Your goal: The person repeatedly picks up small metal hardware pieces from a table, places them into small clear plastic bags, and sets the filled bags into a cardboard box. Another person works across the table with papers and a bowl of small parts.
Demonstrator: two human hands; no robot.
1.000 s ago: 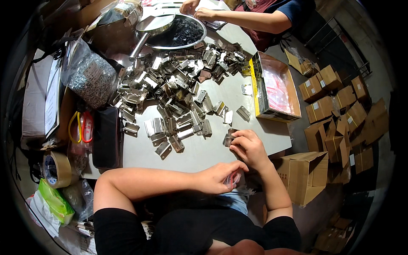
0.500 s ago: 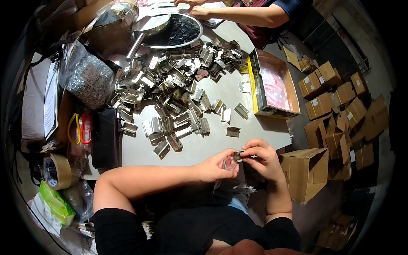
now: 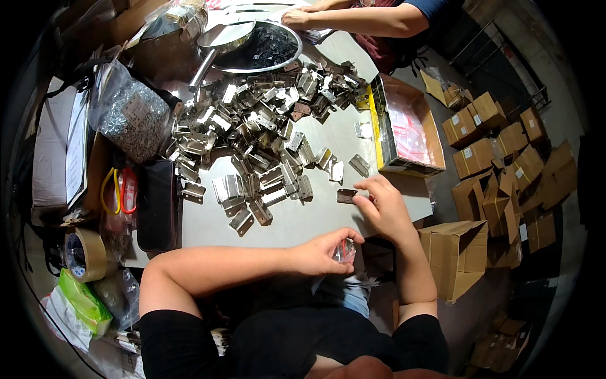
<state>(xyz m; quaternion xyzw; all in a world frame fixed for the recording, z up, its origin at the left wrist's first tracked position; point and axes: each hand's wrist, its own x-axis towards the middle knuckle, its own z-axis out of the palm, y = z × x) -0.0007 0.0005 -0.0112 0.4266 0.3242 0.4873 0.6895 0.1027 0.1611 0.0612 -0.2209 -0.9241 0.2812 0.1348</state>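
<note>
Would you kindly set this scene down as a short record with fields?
Left hand: holds a small clear bag
Right hand: at a single metal bracket; grip unclear
Bracket heap: jumbled on the pale table
Open box: beside the heap, clear packets inside
Basin: black parts inside
</note>
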